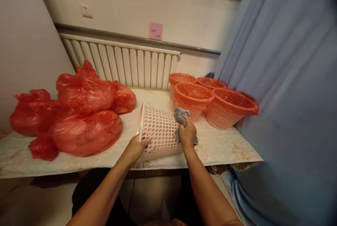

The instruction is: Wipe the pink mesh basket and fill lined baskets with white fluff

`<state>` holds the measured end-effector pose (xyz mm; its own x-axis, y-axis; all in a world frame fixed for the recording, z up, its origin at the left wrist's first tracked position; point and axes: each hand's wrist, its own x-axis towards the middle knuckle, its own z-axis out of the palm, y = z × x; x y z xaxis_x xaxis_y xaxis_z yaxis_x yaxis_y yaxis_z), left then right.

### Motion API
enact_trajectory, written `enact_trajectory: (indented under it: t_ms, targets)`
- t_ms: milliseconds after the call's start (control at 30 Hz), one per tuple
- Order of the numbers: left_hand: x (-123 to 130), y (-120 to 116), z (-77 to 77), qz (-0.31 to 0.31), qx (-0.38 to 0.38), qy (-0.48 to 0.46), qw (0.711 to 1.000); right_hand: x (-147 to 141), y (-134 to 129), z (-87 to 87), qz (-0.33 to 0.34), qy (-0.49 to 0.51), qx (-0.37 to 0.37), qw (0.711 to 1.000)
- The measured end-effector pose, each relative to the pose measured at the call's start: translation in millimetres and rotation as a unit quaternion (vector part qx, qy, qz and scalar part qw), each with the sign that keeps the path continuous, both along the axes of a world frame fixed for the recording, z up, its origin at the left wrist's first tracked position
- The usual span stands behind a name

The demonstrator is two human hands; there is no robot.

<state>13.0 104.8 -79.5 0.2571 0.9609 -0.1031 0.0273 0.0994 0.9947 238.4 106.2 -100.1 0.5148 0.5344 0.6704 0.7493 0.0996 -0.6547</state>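
A pale pink perforated plastic wastebasket [159, 131] lies on its side over the front of the table, its mouth facing left and its base facing right. My left hand [135, 148] is closed on the rim, with the thumb on the outer wall and the other fingers mostly hidden. At the base end, my right hand [187, 134] is closed around a grey cloth [181, 115] and presses it against the basket. Part of the cloth hangs out below that hand.
Several tied red plastic bags [86, 131] are heaped on the left of the cloth-covered table [223, 148]. Several baskets with red liners [195, 96] stand upright at the back right. A blue curtain [284, 96] borders the right side; a radiator [126, 61] runs behind.
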Motion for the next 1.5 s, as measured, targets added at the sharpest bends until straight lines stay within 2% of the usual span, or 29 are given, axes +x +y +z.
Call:
enact_trajectory:
  t_ms: [100,200,300,367,500,567,767,867,1033,1200,1333,1500]
  targets:
    - [1,0,3.8,0.001,-0.002,0.007,1.000,-23,11,23.7,0.069,-0.020,-0.019,0.997]
    - [0,3,1.8,0.008,0.022,0.025,0.999,-54,20,43.3,0.169,-0.030,-0.017,0.985]
    - [0,6,0.4,0.000,0.046,0.018,0.999,-85,15,48.0,0.262,-0.078,-0.006,0.962]
    - [1,8,2.9,-0.014,0.068,-0.011,0.998,-98,6,43.0,0.284,-0.119,-0.012,0.951]
    - [3,6,8.7,-0.032,0.069,-0.056,0.996,-104,-6,29.4,0.265,-0.179,-0.010,0.947]
    - [2,5,5.7,-0.024,0.061,-0.060,0.996,-100,-5,26.5,0.259,-0.195,-0.010,0.946]
    - [-11,6,-30.1,-0.009,0.067,0.008,0.998,-94,18,29.1,0.255,-0.167,-0.019,0.952]
    - [-11,8,-39.9,-0.005,0.059,0.016,0.998,-93,22,36.2,0.250,-0.162,-0.018,0.955]
    - [1,8,-33.4,-0.005,0.085,0.012,0.996,-93,5,45.7,0.235,-0.175,-0.035,0.956]
    - [4,7,-31.0,0.009,0.096,0.019,0.995,-92,-17,28.5,0.215,-0.246,-0.016,0.945]
    - [1,4,-28.7,-0.005,0.061,0.015,0.998,-63,-14,11.7,0.175,-0.266,-0.040,0.947]
    - [1,-2,-22.0,-0.003,0.038,0.023,0.999,6,-9,-13.2,0.063,-0.219,-0.068,0.971]
